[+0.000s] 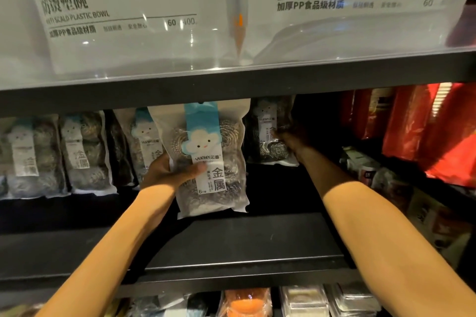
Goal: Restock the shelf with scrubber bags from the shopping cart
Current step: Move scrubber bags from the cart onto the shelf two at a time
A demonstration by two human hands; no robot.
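Observation:
My left hand point(170, 172) grips a scrubber bag point(206, 159) with a blue cloud label, upright in front of the middle black shelf point(231, 247). Farther back and to the right, my right hand point(288, 140) holds another scrubber bag point(270, 131) standing deep in the dim shelf. Several more scrubber bags point(85, 152) stand in a row at the back left of the same shelf. The shopping cart is out of view.
Above, large clear packs of anti-scald plastic bowls point(334, 8) sit on the upper shelf. Red packages point(425, 131) and mixed goods fill the right side. Below the shelf's front edge lie orange and white packaged items point(247, 304).

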